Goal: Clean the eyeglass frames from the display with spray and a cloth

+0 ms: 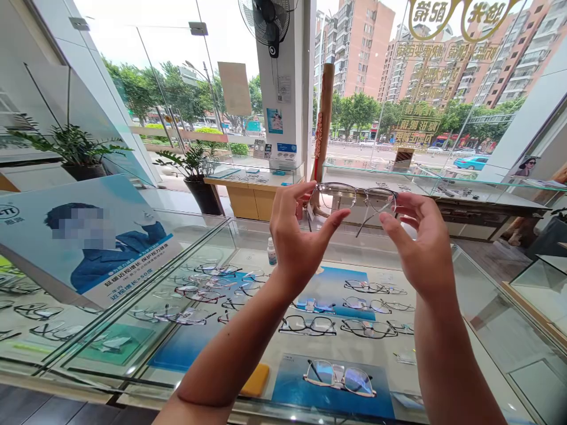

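two hands hold one pair of glasses [357, 199] up at centre frame — left hand [297, 236] and right hand [420, 242] each pinching a rim end (temples unfolded); lifted clear above the glass desk [478, 307], not yet set down.

Face on the poster [84, 227] at left is blurred out; both forearms run off the bottom edge
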`<action>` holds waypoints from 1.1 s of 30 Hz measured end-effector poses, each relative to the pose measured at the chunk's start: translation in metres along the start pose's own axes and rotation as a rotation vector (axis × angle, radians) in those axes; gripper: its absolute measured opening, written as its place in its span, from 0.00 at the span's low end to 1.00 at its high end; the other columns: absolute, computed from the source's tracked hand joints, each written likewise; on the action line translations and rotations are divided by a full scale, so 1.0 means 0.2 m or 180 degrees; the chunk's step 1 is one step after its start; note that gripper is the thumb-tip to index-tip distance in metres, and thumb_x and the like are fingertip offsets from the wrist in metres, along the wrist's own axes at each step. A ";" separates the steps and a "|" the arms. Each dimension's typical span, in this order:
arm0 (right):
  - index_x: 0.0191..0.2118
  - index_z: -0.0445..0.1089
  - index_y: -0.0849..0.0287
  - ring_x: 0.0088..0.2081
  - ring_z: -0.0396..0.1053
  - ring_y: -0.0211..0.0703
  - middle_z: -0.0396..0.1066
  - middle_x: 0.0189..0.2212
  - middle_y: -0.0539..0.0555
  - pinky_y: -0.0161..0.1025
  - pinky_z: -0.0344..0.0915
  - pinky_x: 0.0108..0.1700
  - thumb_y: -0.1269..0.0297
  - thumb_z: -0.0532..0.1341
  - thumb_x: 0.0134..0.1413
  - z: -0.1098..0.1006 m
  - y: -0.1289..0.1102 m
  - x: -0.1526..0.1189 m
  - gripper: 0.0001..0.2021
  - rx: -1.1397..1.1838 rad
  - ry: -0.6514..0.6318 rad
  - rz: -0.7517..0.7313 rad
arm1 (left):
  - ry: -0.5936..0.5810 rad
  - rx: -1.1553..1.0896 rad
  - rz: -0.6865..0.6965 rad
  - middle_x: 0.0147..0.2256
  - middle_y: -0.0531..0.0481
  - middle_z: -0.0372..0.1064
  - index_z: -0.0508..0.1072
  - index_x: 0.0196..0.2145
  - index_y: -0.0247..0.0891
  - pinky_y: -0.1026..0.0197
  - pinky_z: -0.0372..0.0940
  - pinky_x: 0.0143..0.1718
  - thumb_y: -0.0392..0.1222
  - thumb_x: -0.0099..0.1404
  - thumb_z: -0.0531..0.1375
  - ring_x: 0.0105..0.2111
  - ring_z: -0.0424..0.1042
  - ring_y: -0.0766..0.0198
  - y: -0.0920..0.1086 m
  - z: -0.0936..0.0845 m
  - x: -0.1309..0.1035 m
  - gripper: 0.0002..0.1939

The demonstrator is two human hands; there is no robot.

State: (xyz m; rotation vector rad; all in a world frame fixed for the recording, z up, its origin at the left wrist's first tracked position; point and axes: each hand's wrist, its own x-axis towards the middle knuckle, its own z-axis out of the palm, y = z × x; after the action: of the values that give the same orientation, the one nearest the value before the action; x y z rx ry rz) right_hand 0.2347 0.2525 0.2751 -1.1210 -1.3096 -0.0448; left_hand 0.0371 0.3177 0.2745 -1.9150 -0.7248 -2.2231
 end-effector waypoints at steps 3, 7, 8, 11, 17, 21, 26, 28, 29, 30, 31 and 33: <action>0.58 0.72 0.53 0.55 0.77 0.56 0.78 0.56 0.59 0.61 0.73 0.59 0.48 0.70 0.62 0.00 -0.01 0.00 0.23 -0.0009 -0.0025 0.0056 | 0.0008 -0.0015 0.0035 0.46 0.47 0.76 0.74 0.54 0.45 0.53 0.73 0.43 0.57 0.61 0.77 0.43 0.76 0.57 0.00 0.00 0.00 0.29; 0.57 0.72 0.52 0.54 0.77 0.56 0.78 0.56 0.59 0.61 0.73 0.58 0.48 0.70 0.62 0.00 -0.03 0.00 0.23 -0.0055 -0.0009 0.0078 | -0.0018 0.0001 -0.0008 0.47 0.47 0.75 0.74 0.54 0.45 0.53 0.73 0.43 0.56 0.62 0.77 0.44 0.75 0.57 0.00 0.00 0.00 0.29; 0.57 0.72 0.52 0.54 0.77 0.56 0.78 0.56 0.59 0.61 0.74 0.57 0.48 0.70 0.62 0.00 -0.03 0.00 0.23 -0.0065 -0.0005 0.0079 | -0.0024 -0.0004 -0.0027 0.47 0.47 0.75 0.74 0.55 0.45 0.53 0.72 0.43 0.56 0.62 0.77 0.44 0.75 0.56 0.00 0.00 0.00 0.29; 0.57 0.72 0.52 0.52 0.78 0.55 0.78 0.55 0.59 0.59 0.74 0.55 0.48 0.70 0.62 0.00 -0.02 0.00 0.23 -0.0068 -0.0019 0.0072 | -0.0042 -0.0037 -0.0073 0.47 0.47 0.75 0.74 0.55 0.45 0.52 0.72 0.44 0.56 0.62 0.77 0.45 0.75 0.56 0.00 0.00 -0.01 0.29; 0.57 0.72 0.52 0.49 0.78 0.54 0.78 0.55 0.58 0.58 0.74 0.53 0.47 0.69 0.62 0.00 -0.01 0.00 0.23 -0.0080 -0.0046 0.0034 | -0.0032 0.0007 -0.0055 0.47 0.47 0.75 0.74 0.55 0.46 0.51 0.73 0.45 0.56 0.62 0.77 0.45 0.75 0.55 -0.01 0.00 -0.01 0.29; 0.56 0.70 0.51 0.49 0.78 0.54 0.78 0.55 0.57 0.57 0.74 0.52 0.46 0.70 0.62 0.00 -0.01 0.01 0.23 -0.0256 0.0147 -0.0187 | -0.0211 -0.0107 -0.0189 0.47 0.47 0.77 0.74 0.55 0.46 0.51 0.74 0.45 0.55 0.63 0.76 0.45 0.78 0.55 -0.03 0.01 0.00 0.28; 0.55 0.69 0.51 0.49 0.78 0.55 0.77 0.54 0.57 0.58 0.73 0.53 0.47 0.71 0.60 0.01 -0.02 0.00 0.23 -0.0529 0.0407 -0.0473 | -0.0547 -0.0284 -0.0465 0.49 0.46 0.80 0.75 0.54 0.46 0.51 0.76 0.44 0.55 0.63 0.76 0.46 0.81 0.54 -0.07 0.02 0.01 0.27; 0.55 0.69 0.51 0.49 0.78 0.55 0.77 0.54 0.57 0.58 0.73 0.53 0.48 0.71 0.60 0.02 -0.03 0.00 0.23 -0.0584 0.0432 -0.0527 | -0.0601 -0.0291 -0.0532 0.49 0.45 0.81 0.75 0.54 0.45 0.51 0.76 0.44 0.55 0.62 0.76 0.47 0.81 0.54 -0.09 0.02 0.02 0.28; 0.55 0.68 0.51 0.49 0.77 0.55 0.76 0.54 0.57 0.58 0.73 0.53 0.49 0.72 0.60 0.02 -0.03 0.00 0.23 -0.0608 0.0444 -0.0549 | -0.0607 -0.0288 -0.0560 0.48 0.45 0.81 0.75 0.54 0.45 0.51 0.76 0.44 0.55 0.61 0.77 0.47 0.82 0.54 -0.09 0.02 0.01 0.28; 0.55 0.68 0.51 0.49 0.77 0.55 0.76 0.54 0.57 0.58 0.73 0.52 0.49 0.72 0.60 0.02 -0.04 -0.01 0.23 -0.0630 0.0454 -0.0567 | -0.0609 -0.0288 -0.0583 0.48 0.45 0.81 0.75 0.54 0.44 0.51 0.77 0.44 0.55 0.61 0.77 0.47 0.82 0.54 -0.09 0.02 0.01 0.28; 0.55 0.68 0.51 0.48 0.77 0.55 0.76 0.54 0.57 0.58 0.73 0.52 0.49 0.71 0.60 0.02 -0.04 -0.01 0.23 -0.0647 0.0463 -0.0581 | -0.0615 -0.0296 -0.0591 0.48 0.45 0.81 0.75 0.54 0.44 0.51 0.77 0.44 0.55 0.61 0.77 0.46 0.82 0.54 -0.10 0.02 0.01 0.28; 0.55 0.68 0.50 0.48 0.77 0.54 0.76 0.54 0.56 0.57 0.74 0.51 0.48 0.71 0.60 0.02 -0.04 -0.01 0.23 -0.0673 0.0474 -0.0603 | -0.0627 -0.0319 -0.0583 0.47 0.45 0.81 0.75 0.53 0.45 0.51 0.77 0.43 0.54 0.61 0.77 0.45 0.82 0.54 -0.10 0.03 0.01 0.27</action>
State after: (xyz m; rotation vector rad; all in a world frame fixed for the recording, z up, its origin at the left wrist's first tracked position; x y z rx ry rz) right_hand 0.2267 0.2492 0.2786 -1.1441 -1.2942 -0.4078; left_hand 0.0339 0.3379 0.2709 -2.2238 -0.8642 -2.2332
